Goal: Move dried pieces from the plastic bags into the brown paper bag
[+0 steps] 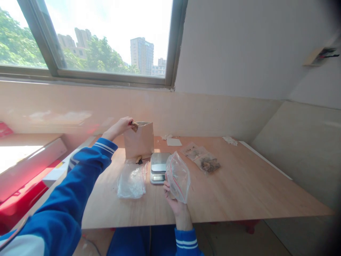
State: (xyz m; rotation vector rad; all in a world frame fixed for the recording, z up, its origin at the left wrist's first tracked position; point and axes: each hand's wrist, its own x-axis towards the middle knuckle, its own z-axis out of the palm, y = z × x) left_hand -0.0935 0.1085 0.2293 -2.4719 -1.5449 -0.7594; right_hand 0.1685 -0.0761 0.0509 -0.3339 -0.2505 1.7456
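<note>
My left hand [123,126] reaches forward and pinches a small brown piece at the open mouth of an upright brown paper bag [139,145]. My right hand [172,200] holds up a clear zip bag [178,176] with a red seal line, just right of a small digital kitchen scale [159,167]. The scale sits in front of the paper bag, its platform bare. A heap of clear plastic bags [131,180] lies on the wooden table [239,188] left of the scale.
Two filled zip bags with brown dried contents [203,158] lie to the right of the scale. A white card [174,142] and paper scraps [230,140] sit near the back wall. Red crates [18,202] stand on the left, below a window.
</note>
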